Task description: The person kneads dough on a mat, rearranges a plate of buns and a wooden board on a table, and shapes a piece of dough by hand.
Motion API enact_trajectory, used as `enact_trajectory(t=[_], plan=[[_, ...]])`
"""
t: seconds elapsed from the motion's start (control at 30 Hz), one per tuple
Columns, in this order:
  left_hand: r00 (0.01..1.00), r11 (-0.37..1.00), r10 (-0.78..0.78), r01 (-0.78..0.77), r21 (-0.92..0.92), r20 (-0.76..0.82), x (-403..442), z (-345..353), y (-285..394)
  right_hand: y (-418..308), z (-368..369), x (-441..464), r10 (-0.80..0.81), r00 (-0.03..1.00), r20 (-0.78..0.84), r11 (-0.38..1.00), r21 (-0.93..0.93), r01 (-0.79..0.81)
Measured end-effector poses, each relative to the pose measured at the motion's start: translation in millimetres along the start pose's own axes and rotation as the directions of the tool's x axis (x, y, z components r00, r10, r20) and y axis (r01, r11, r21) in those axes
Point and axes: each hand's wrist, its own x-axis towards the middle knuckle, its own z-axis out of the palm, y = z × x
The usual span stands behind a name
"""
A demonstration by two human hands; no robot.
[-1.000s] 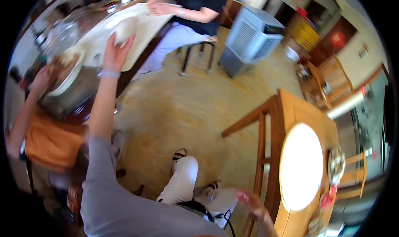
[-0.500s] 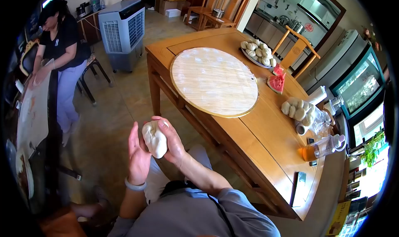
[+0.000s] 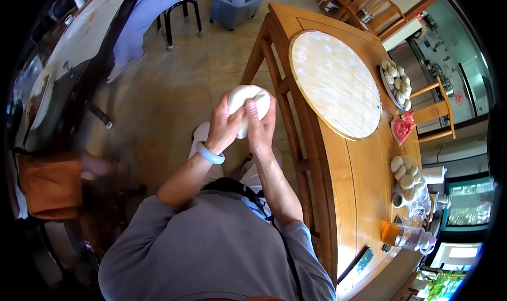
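Observation:
A white dough bun (image 3: 244, 94) is held in front of my body, above the floor to the left of the wooden table. My left hand (image 3: 224, 126), with a pale bangle at its wrist, is closed round the bun's left side. Round the right side my right hand (image 3: 262, 122) is wrapped, its thumb pressing on a fold in the dough. The fingers behind the bun are mostly hidden. Nearest to the hands on the table is a round, slatted bamboo mat (image 3: 336, 84) with whitish dusting.
The wooden table (image 3: 338, 169) carries a plate of buns (image 3: 396, 83), watermelon slices (image 3: 402, 127), bagged buns (image 3: 406, 174), a bottle of amber liquid (image 3: 404, 236) and a phone (image 3: 362, 261). At the left, a person (image 3: 138, 29) is by another table (image 3: 79, 37). An orange stool (image 3: 50, 187) stands lower left.
My view has tilted and turned, so the table appears further right. The hands went from cupping the bun between the palms to gripping it from both sides, thumbs on the near face.

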Motion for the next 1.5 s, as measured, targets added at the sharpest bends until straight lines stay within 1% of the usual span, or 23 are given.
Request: enact_trajectory(t=[0.1,0.13,0.2,0.27,0.33,0.4,0.47,0.5,0.53,0.57,0.6,0.67,0.7,0.73,0.8,0.83,0.93,1.03,1.17,1.27,1.4,1.43,1.5], plan=[[0.932,0.909,-0.209,0.296,-0.293,0.295,0.8,-13.0,22.8,1.9,-8.2,6.3,0.049,0.997,-0.065,0.998,-0.024,-0.051],[0.839,0.737,-0.262,0.493,-0.462,0.477,-4.0,-21.4,38.0,-8.4,-9.8,10.0,0.23,0.973,-0.024,0.955,0.199,-0.221],[0.814,0.661,-0.265,0.544,-0.517,0.517,-5.7,-29.9,43.3,-15.3,-14.1,14.4,0.343,0.925,0.166,0.811,0.445,-0.38],[0.901,0.927,-0.151,0.272,-0.26,0.406,-11.9,-27.1,26.5,-20.3,-0.5,7.2,0.276,0.959,0.064,0.916,0.287,-0.282],[0.966,0.999,0.009,0.005,-0.054,0.257,-18.5,-18.4,19.8,-14.0,7.8,-3.1,0.169,0.986,0.01,0.982,0.089,-0.169],[0.959,0.995,0.008,0.02,-0.098,0.282,-20.0,-30.2,20.2,-22.4,5.9,-2.4,0.028,0.979,0.201,0.999,-0.03,-0.023],[0.929,0.964,-0.159,0.219,-0.153,0.333,-26.2,-36.7,40.9,-34.9,-3.6,-0.7,0.065,0.952,0.301,0.973,-0.231,0.007],[0.937,0.986,-0.128,0.155,-0.059,0.325,-29.9,-39.4,41.5,-39.3,-6.9,1.0,0.053,0.952,0.303,0.993,-0.117,-0.018],[0.886,0.968,-0.234,0.249,0.016,0.4,-31.0,-48.1,38.5,-43.4,-7.2,1.2,0.047,0.95,0.309,0.999,0.0,-0.05],[0.876,0.991,-0.133,0.115,0.067,0.464,-31.3,-48.0,46.8,-51.3,-3.8,-2.2,0.056,0.941,0.334,0.998,-0.003,-0.058],[0.834,0.975,-0.224,0.186,0.126,0.505,-31.6,-47.8,49.9,-55.7,-1.0,-5.0,0.057,0.929,0.367,0.998,0.003,-0.062],[0.86,0.973,-0.159,0.055,0.223,0.484,-30.5,-48.9,46.1,-40.1,-21.2,-1.9,0.042,0.894,0.446,0.956,-0.278,0.094],[0.857,0.986,-0.13,0.058,0.158,0.499,-29.5,-49.6,42.7,-32.5,-19.6,-7.5,0.03,0.929,0.368,0.978,-0.205,0.05],[0.804,0.958,-0.257,0.286,0.03,0.537,-28.0,-49.0,54.5,-29.5,-17.2,-9.4,0.03,0.961,0.275,0.99,-0.14,0.009],[0.823,0.932,-0.249,0.346,-0.104,0.511,-29.2,-52.0,59.6,-32.4,-9.8,-11.2,0.106,0.976,0.188,0.977,0.161,-0.137],[0.748,0.763,-0.405,0.593,-0.256,0.526,-29.5,-57.8,59.6,-33.2,-3.4,-12.5,0.071,0.991,0.117,0.968,0.231,-0.096],[0.757,0.798,-0.296,0.531,-0.284,0.582,-35.5,-49.7,53.0,-37.7,-9.8,-12.5,0.04,0.956,0.291,0.969,0.221,-0.107],[0.769,0.823,-0.218,0.476,-0.311,0.601,-43.7,-40.7,50.3,-40.3,0.1,-14.9,-0.023,0.97,0.243,1.0,0.01,0.022],[0.778,0.88,-0.187,0.403,-0.249,0.6,-49.8,-37.9,33.9,-49.9,12.5,-15.0,-0.254,0.918,0.303,0.869,-0.346,0.354],[0.843,0.937,-0.234,0.328,-0.117,0.485,-52.2,-34.6,32.0,-43.1,0.0,-11.2,-0.198,0.909,0.368,0.851,-0.396,0.346],[0.915,0.974,-0.226,0.209,0.086,0.333,-51.3,-28.9,24.0,-39.2,5.3,-10.5,-0.119,0.949,0.291,0.833,-0.491,0.255],[0.919,0.975,-0.207,0.222,-0.007,0.336,-51.3,-30.3,25.3,-47.6,6.6,-11.7,0.02,0.953,0.302,0.925,-0.367,0.098],[0.864,0.894,-0.275,0.391,-0.218,0.422,-51.1,-36.3,42.7,-58.4,2.8,-4.9,0.086,0.903,0.421,0.995,-0.077,-0.059]])
